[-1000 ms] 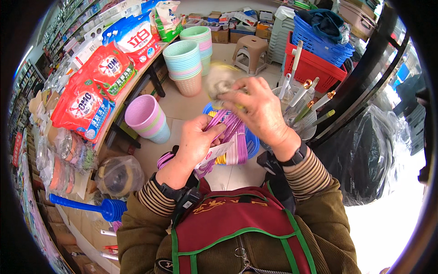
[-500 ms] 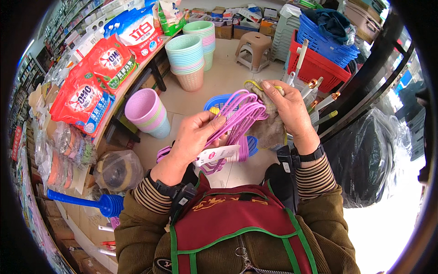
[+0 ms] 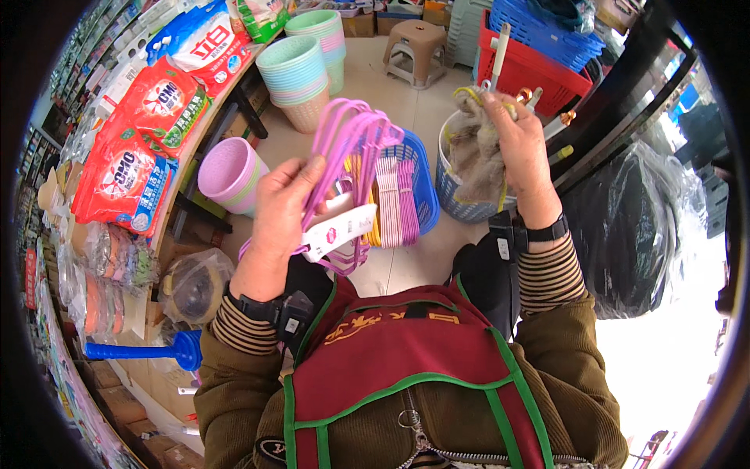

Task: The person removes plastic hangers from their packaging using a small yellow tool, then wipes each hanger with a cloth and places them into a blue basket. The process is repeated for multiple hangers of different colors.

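A bundle of pink-purple clothes hangers [image 3: 353, 141] is gripped in my left hand [image 3: 283, 205], hooks and shoulders fanned upward. A white paper label [image 3: 340, 232] hangs on the bundle below my fingers. My right hand [image 3: 522, 148] pinches a greyish-brown cloth with a yellow edge [image 3: 475, 148], held apart from the hangers and hanging down over a grey-blue basket [image 3: 461, 205]. Between the hands, a blue plastic basket [image 3: 424, 184] on the floor holds more hanger bundles [image 3: 396, 205], in yellow, pale-striped and purple.
To the left, detergent bags [image 3: 125, 176] line a shelf edge, with stacked pastel bins [image 3: 295, 74] beyond and a blue plunger [image 3: 186, 350] nearer me. A beige stool [image 3: 416, 51] stands ahead. Red [image 3: 539, 70] and blue baskets and a plastic-wrapped black bundle [image 3: 637, 234] are on the right.
My hands have moved apart: the left took the hangers leftward, and the right carried the cloth right, away from them. The blue basket's hanger bundles now show.
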Demonstrator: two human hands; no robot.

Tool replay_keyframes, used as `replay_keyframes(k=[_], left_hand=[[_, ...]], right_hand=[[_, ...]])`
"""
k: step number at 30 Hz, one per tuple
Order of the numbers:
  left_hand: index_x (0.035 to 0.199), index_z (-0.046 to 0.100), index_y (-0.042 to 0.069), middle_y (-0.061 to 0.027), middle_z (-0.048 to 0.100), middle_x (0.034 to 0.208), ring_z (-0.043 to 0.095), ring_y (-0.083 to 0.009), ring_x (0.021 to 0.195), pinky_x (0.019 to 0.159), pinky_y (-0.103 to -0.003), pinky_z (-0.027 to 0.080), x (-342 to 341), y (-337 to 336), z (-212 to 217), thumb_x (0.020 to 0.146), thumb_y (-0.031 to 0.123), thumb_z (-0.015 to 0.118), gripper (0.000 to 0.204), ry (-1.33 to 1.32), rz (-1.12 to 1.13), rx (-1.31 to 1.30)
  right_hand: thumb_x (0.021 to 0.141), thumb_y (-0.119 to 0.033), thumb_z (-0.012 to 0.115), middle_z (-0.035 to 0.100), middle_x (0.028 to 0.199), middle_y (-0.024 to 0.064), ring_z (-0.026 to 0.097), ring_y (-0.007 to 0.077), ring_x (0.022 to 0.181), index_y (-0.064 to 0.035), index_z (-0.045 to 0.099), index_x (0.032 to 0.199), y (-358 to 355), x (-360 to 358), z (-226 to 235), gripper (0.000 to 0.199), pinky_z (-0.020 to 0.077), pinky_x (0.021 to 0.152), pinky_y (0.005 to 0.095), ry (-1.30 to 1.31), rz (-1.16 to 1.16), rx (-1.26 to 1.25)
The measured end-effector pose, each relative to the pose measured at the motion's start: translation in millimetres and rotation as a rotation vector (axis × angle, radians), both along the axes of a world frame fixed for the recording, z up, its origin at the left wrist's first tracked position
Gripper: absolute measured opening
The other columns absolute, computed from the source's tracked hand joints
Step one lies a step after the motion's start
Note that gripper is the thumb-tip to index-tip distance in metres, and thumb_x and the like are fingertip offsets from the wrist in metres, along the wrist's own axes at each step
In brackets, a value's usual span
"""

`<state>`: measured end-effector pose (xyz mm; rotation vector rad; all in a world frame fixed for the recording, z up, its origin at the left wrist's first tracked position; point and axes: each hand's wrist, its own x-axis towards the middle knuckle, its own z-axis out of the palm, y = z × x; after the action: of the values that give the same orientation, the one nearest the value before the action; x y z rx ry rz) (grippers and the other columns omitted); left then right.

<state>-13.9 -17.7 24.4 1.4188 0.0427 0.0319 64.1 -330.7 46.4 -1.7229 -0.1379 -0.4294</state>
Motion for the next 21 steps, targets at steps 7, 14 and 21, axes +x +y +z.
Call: replay_keyframes(k=[7, 14, 21], left_hand=[[0.089, 0.061, 0.003, -0.0021, 0.053, 0.066, 0.045, -0.0087, 0.053, 0.049, -0.023, 0.035, 6, 10, -3, 0.097, 0.039, 0.064, 0.036, -0.007, 0.064, -0.190], [0.083, 0.061, 0.003, -0.0008, 0.052, 0.061, 0.045, -0.0073, 0.050, 0.046, -0.021, 0.034, 8, 5, 0, 0.094, 0.042, 0.069, 0.041, -0.018, 0.025, -0.235], [0.080, 0.054, 0.009, 0.0034, 0.040, 0.058, 0.033, -0.0073, 0.047, 0.046, -0.023, 0.024, 9, -9, 10, 0.096, 0.055, 0.058, 0.049, 0.013, -0.008, -0.314]], right_hand=[[0.098, -0.032, 0.064, 0.065, 0.089, -0.0003, 0.056, 0.0063, 0.080, 0.0012, 0.068, 0.111, -9, 4, -7, 0.036, 0.0467, 0.071, 0.0232, 0.079, 0.029, 0.339], [0.102, -0.033, 0.056, 0.070, 0.105, 0.0061, 0.066, 0.0117, 0.092, -0.0010, 0.063, 0.121, 12, -10, 11, 0.038, 0.0540, 0.082, 0.0258, 0.101, 0.344, 0.514], [0.104, -0.033, 0.051, 0.063, 0.102, 0.0083, 0.059, 0.0156, 0.102, -0.0131, 0.052, 0.144, 90, -25, -13, 0.045, 0.0464, 0.092, 0.0254, -0.209, 0.544, -0.121]])
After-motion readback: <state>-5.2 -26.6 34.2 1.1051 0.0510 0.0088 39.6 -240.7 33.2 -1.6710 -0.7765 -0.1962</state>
